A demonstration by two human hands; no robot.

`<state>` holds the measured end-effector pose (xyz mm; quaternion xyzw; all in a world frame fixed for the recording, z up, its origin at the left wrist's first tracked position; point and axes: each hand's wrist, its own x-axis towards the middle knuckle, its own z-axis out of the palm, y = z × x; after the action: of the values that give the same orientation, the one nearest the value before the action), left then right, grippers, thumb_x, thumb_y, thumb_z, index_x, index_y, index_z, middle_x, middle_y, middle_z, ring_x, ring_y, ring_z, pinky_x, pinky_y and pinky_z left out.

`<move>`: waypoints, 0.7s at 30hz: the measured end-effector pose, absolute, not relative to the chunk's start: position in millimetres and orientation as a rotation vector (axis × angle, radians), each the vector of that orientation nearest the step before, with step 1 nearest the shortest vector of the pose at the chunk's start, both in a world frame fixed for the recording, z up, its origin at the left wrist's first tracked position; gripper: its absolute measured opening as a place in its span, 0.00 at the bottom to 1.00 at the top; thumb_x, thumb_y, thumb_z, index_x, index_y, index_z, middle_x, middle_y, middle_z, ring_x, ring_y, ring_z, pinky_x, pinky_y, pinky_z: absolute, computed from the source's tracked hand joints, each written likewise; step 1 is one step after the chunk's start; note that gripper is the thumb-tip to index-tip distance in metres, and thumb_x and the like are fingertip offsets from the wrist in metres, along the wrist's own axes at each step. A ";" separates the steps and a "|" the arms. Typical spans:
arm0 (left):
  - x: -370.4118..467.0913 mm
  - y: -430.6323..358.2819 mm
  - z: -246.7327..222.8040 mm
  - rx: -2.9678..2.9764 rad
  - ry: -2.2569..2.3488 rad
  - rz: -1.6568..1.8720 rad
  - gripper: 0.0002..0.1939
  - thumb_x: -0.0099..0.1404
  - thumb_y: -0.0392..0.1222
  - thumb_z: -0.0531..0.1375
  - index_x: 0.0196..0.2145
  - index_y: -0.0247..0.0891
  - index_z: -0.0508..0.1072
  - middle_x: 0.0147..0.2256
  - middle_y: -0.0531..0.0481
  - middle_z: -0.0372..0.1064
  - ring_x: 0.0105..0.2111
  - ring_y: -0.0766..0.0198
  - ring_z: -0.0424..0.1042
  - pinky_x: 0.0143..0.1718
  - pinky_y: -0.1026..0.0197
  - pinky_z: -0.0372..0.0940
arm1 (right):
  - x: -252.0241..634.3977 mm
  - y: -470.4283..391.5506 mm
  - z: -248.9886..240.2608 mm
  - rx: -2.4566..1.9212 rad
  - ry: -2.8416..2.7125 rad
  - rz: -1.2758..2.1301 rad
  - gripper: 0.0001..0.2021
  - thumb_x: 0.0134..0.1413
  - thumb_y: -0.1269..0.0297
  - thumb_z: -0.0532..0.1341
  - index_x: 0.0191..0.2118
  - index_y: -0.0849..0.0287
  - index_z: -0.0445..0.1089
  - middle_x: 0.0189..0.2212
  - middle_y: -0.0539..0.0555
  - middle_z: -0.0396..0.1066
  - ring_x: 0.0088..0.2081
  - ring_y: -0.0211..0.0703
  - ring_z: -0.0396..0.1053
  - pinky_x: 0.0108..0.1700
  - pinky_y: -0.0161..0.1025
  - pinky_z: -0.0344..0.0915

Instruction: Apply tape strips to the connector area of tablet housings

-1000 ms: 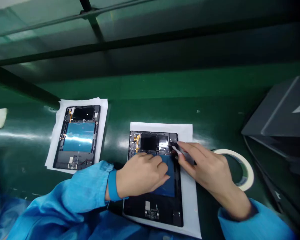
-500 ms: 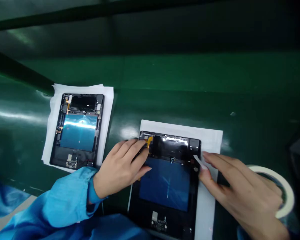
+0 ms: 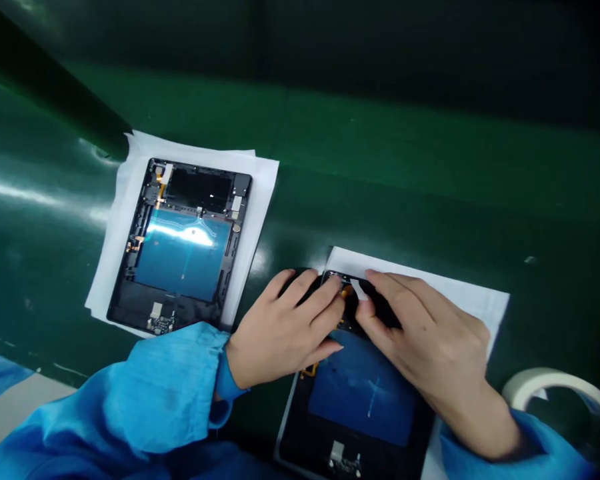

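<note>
An opened tablet (image 3: 363, 393) with its inside showing lies in front of me, tilted, on white paper (image 3: 430, 291). My left hand (image 3: 287, 330) rests over its upper left corner, fingers stretched out and tips on the frame by an orange flex cable (image 3: 347, 292); its thumb is apart. Just right of those fingertips, my right hand (image 3: 430, 340) pinches a short white strip of tape (image 3: 359, 290) between thumb and index finger, above the tablet's top edge. My right hand hides much of the tablet's upper right part.
A second opened tablet (image 3: 183, 250) lies on white sheets (image 3: 266, 193) to the left. A roll of cream tape (image 3: 555, 379) sits at the lower right. The green tabletop (image 3: 380, 187) has a dark bar (image 3: 55, 80) at the upper left.
My right hand has carried the tape strip leftward, from the tablet's right edge to its upper left corner beside my left fingers. My left hand stays at that corner. The view has shifted.
</note>
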<state>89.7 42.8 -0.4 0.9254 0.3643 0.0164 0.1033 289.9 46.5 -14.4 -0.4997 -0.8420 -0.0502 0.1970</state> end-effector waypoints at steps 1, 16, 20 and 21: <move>89.7 42.7 -0.5 2.725 1.075 0.051 0.26 0.70 0.55 0.51 0.56 0.33 0.65 0.60 0.44 0.58 0.57 0.49 0.57 0.57 0.46 0.55 | 290.5 46.0 -14.7 -1.391 -2.367 -0.141 0.13 0.53 0.69 0.64 0.45 0.65 0.70 0.38 0.55 0.75 0.33 0.39 0.72 0.35 0.35 0.63; 91.1 42.9 -1.2 2.692 1.078 0.076 0.26 0.67 0.54 0.55 0.55 0.33 0.65 0.60 0.43 0.58 0.57 0.48 0.57 0.57 0.45 0.55 | 284.1 45.6 -12.2 -1.455 -2.422 -0.130 0.11 0.53 0.69 0.63 0.43 0.63 0.69 0.39 0.54 0.74 0.34 0.39 0.70 0.33 0.36 0.61; 90.7 42.1 -1.1 2.688 1.082 0.084 0.26 0.67 0.54 0.55 0.55 0.33 0.65 0.59 0.42 0.58 0.57 0.48 0.58 0.57 0.45 0.55 | 282.6 45.7 -11.7 -1.440 -2.462 -0.149 0.09 0.54 0.68 0.63 0.41 0.62 0.70 0.39 0.52 0.74 0.33 0.38 0.68 0.32 0.36 0.60; 90.5 41.8 -1.2 2.687 1.085 0.083 0.25 0.67 0.54 0.55 0.55 0.33 0.65 0.59 0.42 0.58 0.57 0.48 0.58 0.57 0.45 0.55 | 282.3 45.7 -12.0 -1.431 -2.468 -0.152 0.08 0.54 0.68 0.63 0.41 0.61 0.70 0.39 0.52 0.74 0.33 0.38 0.68 0.31 0.36 0.59</move>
<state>90.5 41.8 -1.2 0.9201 0.3715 0.0285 0.1208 282.3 45.7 -12.0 -0.4959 -0.8551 -0.0525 0.1419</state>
